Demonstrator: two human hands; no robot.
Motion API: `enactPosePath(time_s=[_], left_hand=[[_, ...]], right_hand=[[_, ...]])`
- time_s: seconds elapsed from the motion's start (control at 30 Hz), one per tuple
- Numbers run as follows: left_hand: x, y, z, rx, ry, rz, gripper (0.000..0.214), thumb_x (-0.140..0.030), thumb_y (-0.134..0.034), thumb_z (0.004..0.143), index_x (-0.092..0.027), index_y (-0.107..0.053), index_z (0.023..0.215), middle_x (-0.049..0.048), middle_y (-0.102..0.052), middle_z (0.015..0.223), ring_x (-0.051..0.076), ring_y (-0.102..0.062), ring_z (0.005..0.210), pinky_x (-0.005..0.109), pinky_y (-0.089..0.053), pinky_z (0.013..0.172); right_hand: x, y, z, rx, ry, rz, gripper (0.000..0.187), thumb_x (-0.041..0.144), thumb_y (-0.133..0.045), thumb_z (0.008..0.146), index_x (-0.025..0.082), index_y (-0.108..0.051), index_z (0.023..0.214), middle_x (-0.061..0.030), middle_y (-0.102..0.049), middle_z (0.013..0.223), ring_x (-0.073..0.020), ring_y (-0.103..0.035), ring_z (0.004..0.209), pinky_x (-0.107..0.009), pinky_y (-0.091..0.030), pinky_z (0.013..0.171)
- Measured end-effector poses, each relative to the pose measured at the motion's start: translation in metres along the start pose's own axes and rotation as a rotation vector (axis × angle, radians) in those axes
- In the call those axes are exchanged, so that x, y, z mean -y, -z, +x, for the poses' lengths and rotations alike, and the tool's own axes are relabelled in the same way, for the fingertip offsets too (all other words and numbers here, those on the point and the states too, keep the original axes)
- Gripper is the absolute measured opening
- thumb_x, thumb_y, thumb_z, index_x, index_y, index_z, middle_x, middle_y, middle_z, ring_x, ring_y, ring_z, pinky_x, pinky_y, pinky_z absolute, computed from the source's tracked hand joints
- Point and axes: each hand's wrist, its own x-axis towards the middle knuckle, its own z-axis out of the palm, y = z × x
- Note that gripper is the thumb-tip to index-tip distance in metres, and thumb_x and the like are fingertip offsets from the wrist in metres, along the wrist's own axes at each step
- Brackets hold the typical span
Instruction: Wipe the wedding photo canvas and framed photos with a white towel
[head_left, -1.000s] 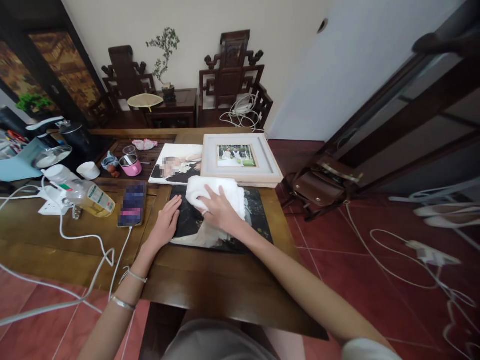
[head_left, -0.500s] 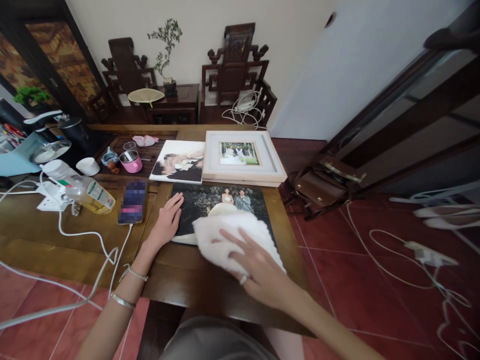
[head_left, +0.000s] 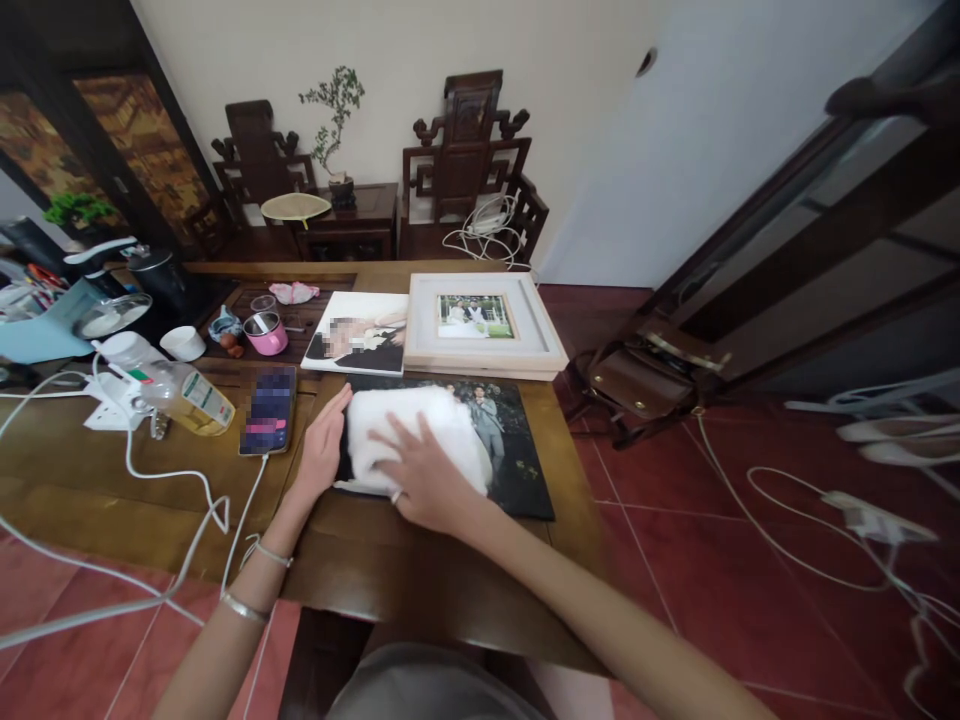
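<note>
A dark photo panel (head_left: 517, 450) showing a couple lies flat near the table's right end. My right hand (head_left: 427, 475) presses a white cloth (head_left: 450, 430) onto its left and middle part, fingers spread over the cloth. Under the cloth, much of the picture is hidden; the standing figure in grey still shows. At the panel's left edge rests my left hand (head_left: 324, 440), fingers stretched out and close together, holding nothing. Just behind the panel are a white-edged photo print (head_left: 360, 330) and a pale wooden picture frame (head_left: 487, 362).
Left of my left hand lies a phone (head_left: 268, 410) on a charging cable. Beyond it are a bottle of yellow liquid (head_left: 199, 400), a power strip (head_left: 112, 405), a pink cup (head_left: 267, 335) and a white cup (head_left: 183, 344). A brown bag (head_left: 637, 385) stands off the table's right side.
My right hand has slid the white cloth leftward across the panel, uncovering its right part. My left hand stays at the left edge. The view has tilted slightly.
</note>
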Motion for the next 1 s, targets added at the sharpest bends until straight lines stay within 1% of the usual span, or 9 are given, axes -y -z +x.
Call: enactPosePath(time_s=[0.1,0.17,0.27,0.4,0.57,0.7,0.8,0.9,1.0], left_hand=[[-0.002,0.003,-0.002,-0.031,0.025,-0.041,0.055,-0.044,-0.022,0.1,-0.015,-0.052,0.135,0.0091,-0.051,0.143,0.021,-0.044,0.134,0.041,-0.03,0.116],[-0.001,0.002,-0.004,-0.003,0.019,-0.019,0.056,-0.044,-0.02,0.1,-0.015,-0.051,0.135,0.0099,-0.05,0.143,0.02,-0.044,0.134,0.04,-0.03,0.116],[0.001,-0.003,-0.005,0.086,-0.036,0.095,0.049,-0.042,-0.031,0.099,-0.017,-0.049,0.137,0.0103,-0.047,0.145,0.02,-0.041,0.137,0.042,-0.029,0.116],[0.004,-0.007,-0.004,0.194,-0.121,0.221,0.042,-0.034,-0.043,0.096,-0.02,-0.052,0.134,0.0109,-0.049,0.143,0.023,-0.041,0.136,0.048,-0.034,0.113],[0.007,-0.008,-0.002,0.209,-0.146,0.243,0.038,-0.029,-0.043,0.095,-0.017,-0.058,0.128,0.0132,-0.054,0.138,0.025,-0.044,0.134,0.049,-0.037,0.111],[0.006,-0.008,-0.001,0.186,-0.136,0.256,0.036,-0.029,-0.045,0.094,-0.019,-0.061,0.124,0.0118,-0.059,0.134,0.026,-0.051,0.129,0.049,-0.04,0.108],[0.004,-0.007,-0.001,0.166,-0.148,0.247,0.033,-0.027,-0.046,0.093,-0.019,-0.064,0.119,0.0109,-0.065,0.124,0.025,-0.059,0.119,0.046,-0.045,0.104],[0.001,-0.007,-0.001,0.163,-0.157,0.232,0.032,-0.026,-0.046,0.093,-0.019,-0.065,0.117,0.0105,-0.067,0.12,0.024,-0.06,0.116,0.044,-0.047,0.103],[0.002,-0.008,-0.002,0.154,-0.15,0.218,0.033,-0.027,-0.046,0.093,-0.018,-0.063,0.12,0.0109,-0.063,0.128,0.025,-0.055,0.125,0.046,-0.043,0.108]], right_hand=[[0.015,-0.005,-0.015,0.067,0.213,0.078,0.041,0.02,-0.055,0.076,0.02,-0.064,0.116,-0.0056,-0.041,0.15,-0.0328,-0.01,0.145,-0.064,0.001,0.114],[0.02,-0.003,-0.033,0.085,0.256,0.136,0.043,0.019,-0.056,0.075,0.02,-0.063,0.117,-0.0049,-0.045,0.148,-0.0305,-0.012,0.145,-0.062,0.002,0.115],[0.016,0.003,-0.065,0.058,0.177,0.206,0.042,0.014,-0.054,0.074,0.019,-0.063,0.114,-0.006,-0.052,0.141,-0.0264,-0.02,0.144,-0.059,-0.004,0.118],[-0.009,0.009,-0.084,-0.094,-0.088,0.147,0.029,0.012,-0.048,0.081,0.016,-0.066,0.104,-0.0146,-0.055,0.137,-0.0272,-0.03,0.141,-0.056,-0.015,0.118],[-0.041,0.014,-0.033,-0.214,-0.291,0.147,0.038,0.022,-0.036,0.093,0.016,-0.061,0.121,-0.0115,-0.057,0.135,-0.0304,-0.036,0.137,-0.055,-0.019,0.116],[-0.04,0.021,0.039,-0.218,-0.26,0.262,0.043,0.032,-0.031,0.097,0.019,-0.056,0.131,-0.0078,-0.055,0.138,-0.0318,-0.045,0.131,-0.055,-0.02,0.114],[-0.032,0.023,0.072,-0.192,-0.202,0.285,0.043,0.036,-0.031,0.098,0.023,-0.058,0.128,-0.0033,-0.058,0.135,-0.0282,-0.05,0.126,-0.048,-0.023,0.114],[-0.031,0.022,0.069,-0.181,-0.204,0.289,0.043,0.039,-0.033,0.097,0.023,-0.058,0.128,-0.0029,-0.058,0.136,-0.0281,-0.049,0.127,-0.046,-0.025,0.114],[-0.046,0.022,0.032,-0.18,-0.267,0.283,0.046,0.043,-0.033,0.097,0.022,-0.056,0.131,-0.006,-0.055,0.138,-0.0308,-0.044,0.132,-0.049,-0.029,0.111]])
